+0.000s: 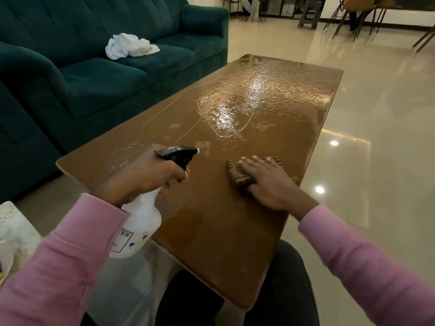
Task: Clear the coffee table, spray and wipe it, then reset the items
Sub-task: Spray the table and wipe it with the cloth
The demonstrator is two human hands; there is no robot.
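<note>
The left hand (150,177) grips the neck of a white spray bottle (138,222), fingers curled at the black trigger, above the near edge of the wet coffee table (211,231). Far beyond this hand, a white cloth (130,46) lies on the green sofa (94,78). The right hand (268,182), fingers straight, presses a brown cloth (237,177) flat on the tabletop.

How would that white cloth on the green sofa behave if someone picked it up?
The white cloth lies crumpled in soft folds on the sofa, so it would probably droop limply rather than hold shape. It looks thin, so likely light. It shouldn't roll or slide on the plush seat.
</note>
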